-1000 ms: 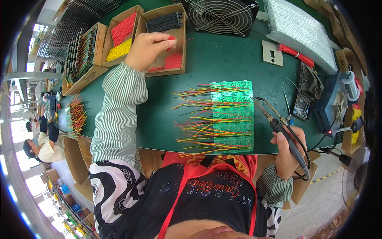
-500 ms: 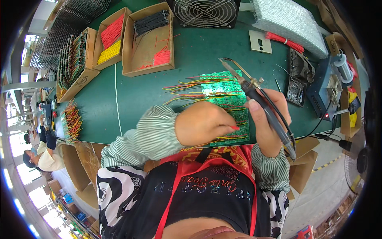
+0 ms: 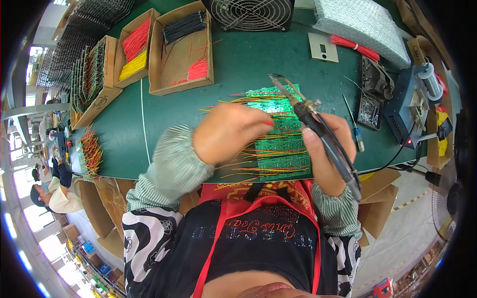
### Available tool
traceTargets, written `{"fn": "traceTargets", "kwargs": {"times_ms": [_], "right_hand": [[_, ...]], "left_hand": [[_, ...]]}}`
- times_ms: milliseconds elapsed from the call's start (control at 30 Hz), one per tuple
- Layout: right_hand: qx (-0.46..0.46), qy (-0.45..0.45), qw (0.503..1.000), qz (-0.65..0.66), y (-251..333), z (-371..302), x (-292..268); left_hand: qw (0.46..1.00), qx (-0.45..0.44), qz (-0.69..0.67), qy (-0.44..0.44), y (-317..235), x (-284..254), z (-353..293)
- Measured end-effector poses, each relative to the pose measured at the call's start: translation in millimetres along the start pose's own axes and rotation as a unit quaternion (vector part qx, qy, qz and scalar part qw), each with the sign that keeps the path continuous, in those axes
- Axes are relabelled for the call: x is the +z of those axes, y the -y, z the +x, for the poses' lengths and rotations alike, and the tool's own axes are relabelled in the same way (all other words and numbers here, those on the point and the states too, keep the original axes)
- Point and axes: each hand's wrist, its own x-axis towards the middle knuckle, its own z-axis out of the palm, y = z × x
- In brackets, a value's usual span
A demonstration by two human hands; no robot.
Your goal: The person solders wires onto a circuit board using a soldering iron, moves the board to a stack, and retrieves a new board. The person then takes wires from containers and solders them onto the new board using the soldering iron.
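My right hand (image 3: 324, 163) is closed round the dark handle of a soldering iron (image 3: 309, 118), which has a thin metal tube and a cable along it. The iron's tip points up and left, over the far part of a green circuit board panel (image 3: 282, 158). Rows of red, yellow and black wires (image 3: 238, 171) stick out leftward from the panel. Over the panel's left side is my left hand (image 3: 231, 131), fingers pressed together. A small red spot shows at its fingertips; whether it is a wire end or a nail I cannot tell.
Cardboard boxes of cut wires (image 3: 181, 54) stand at the back left, beside a box of boards (image 3: 94, 82). A fan (image 3: 250, 12) is at the back. On the right are a screwdriver (image 3: 358, 136), a black tray (image 3: 370, 111) and a blue soldering station (image 3: 397, 124).
My left hand has moved up and left, away from the panel's near rows, uncovering wires there. The soldering iron has shifted slightly left. The screwdriver on the right shows more fully.
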Motion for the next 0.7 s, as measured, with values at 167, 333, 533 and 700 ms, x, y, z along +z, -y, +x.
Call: {"fn": "traceTargets", "kwargs": {"times_ms": [167, 333, 533, 700], "right_hand": [[-0.02, 0.014, 0.996, -0.084, 10, 4, -23], [0.035, 0.058, 0.993, -0.1, 9, 5, -29], [0.05, 0.076, 0.993, -0.078, 3, 8, -20], [0.08, 0.08, 0.991, -0.075, 4, 12, -15]], "left_hand": [[0.99, -0.137, 0.044, -0.008, 20, -32, 1], [0.99, -0.137, 0.039, 0.005, 31, -27, 5], [0.992, -0.113, 0.043, 0.018, 41, -24, 10], [0.995, -0.09, 0.029, -0.007, 44, -20, 10]]}}
